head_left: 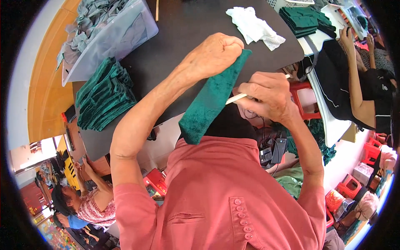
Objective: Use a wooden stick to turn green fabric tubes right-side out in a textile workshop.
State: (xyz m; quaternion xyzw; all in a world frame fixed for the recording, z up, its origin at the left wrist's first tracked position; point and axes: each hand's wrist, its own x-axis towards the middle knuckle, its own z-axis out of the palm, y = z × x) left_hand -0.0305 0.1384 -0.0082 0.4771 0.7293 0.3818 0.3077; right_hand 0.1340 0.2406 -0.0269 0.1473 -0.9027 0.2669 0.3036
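My left hand (218, 56) is closed on the upper end of a dark green velvet strip (210, 100). The strip slants down toward my waist, its pointed lower end hanging free. Held in the closed fingers of my right hand (268, 95) is a thin, pale stick (236, 98). Its tip meets the strip's right edge; I cannot tell whether it touches the cloth or passes behind it. On the dark table (183, 25) to the left lies a thick pile of green velvet pieces (104, 98).
A translucent plastic bin (121, 46) of grey cloth stands far left. A crumpled white cloth (254, 27) lies at the far side, near folded green velvet (298, 21) on the right. A red stool (304, 100) stands right of the table. Other people work on both sides.
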